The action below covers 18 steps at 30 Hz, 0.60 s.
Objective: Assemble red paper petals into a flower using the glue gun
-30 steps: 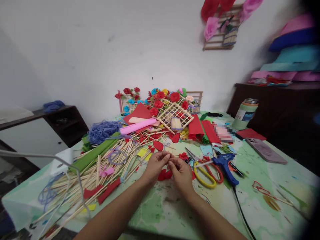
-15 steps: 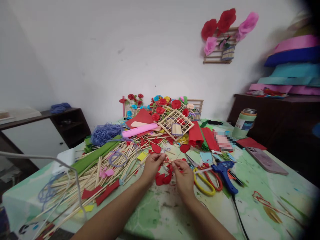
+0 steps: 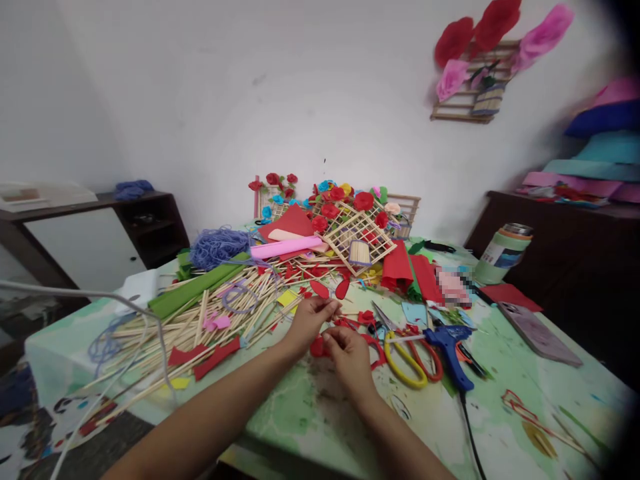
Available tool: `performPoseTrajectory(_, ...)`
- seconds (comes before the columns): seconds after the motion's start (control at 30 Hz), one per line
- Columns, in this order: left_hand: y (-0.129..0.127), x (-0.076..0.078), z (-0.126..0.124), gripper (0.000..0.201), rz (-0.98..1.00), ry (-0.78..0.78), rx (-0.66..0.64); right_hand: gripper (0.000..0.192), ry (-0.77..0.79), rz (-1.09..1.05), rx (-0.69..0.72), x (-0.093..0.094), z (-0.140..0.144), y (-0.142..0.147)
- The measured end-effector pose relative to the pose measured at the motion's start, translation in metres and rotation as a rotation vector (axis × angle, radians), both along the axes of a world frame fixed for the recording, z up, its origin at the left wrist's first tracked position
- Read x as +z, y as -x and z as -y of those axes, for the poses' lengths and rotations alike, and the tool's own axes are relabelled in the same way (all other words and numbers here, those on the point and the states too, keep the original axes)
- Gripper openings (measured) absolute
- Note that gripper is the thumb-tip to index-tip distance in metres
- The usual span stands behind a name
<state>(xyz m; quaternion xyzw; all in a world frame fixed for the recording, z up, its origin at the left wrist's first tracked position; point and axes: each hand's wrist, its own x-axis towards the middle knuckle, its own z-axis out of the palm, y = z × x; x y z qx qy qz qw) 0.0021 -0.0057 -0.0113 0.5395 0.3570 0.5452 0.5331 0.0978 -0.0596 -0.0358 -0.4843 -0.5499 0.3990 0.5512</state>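
Note:
Two red petal-shaped pieces [image 3: 320, 289] stand up on thin stems just above my left hand [image 3: 313, 323]. Its thumb and fingers are pinched together around the stems' lower ends. Closer to me, my right hand [image 3: 347, 355] has its thumb and forefinger pressed together; whatever is between them is too small to make out. Loose red petal pieces [image 3: 317, 347] lie by its fingertips, partly covered by the hand. Right of the hands are yellow-handled scissors [image 3: 407, 363] and red-handled scissors [image 3: 434, 360].
A blue glue gun [image 3: 450, 350] lies at right, its cord running toward me. Bamboo sticks [image 3: 200, 333] and purple yarn [image 3: 220, 248] cover the left side. Stick lattices [image 3: 357, 243] with paper flowers stand behind. A phone [image 3: 540, 333] and a bottle [image 3: 503, 257] are far right.
The two red petal pieces have come close together above my left hand. My right hand has moved down and nearer me, apart from the left. The view has shifted a little.

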Motion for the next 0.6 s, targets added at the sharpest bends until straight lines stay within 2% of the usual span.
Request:
performPoseTrajectory(0.2,-0.001,0.0,0.004,0.035,0.019,0.057,-0.082,0.018,-0.012,0.153,-0.054,-0.004,-0.003,-0.009)
performPoseTrajectory(0.33,-0.002,-0.002,0.006,0.038,-0.004,0.098,-0.148,0.018,-0.038,0.278,-0.039,-0.004,-0.001,-0.013)
performPoseTrajectory(0.6,0.0,-0.004,0.004,0.037,-0.031,0.059,-0.135,0.022,-0.039,0.517,-0.042,0.008,0.005,-0.018)
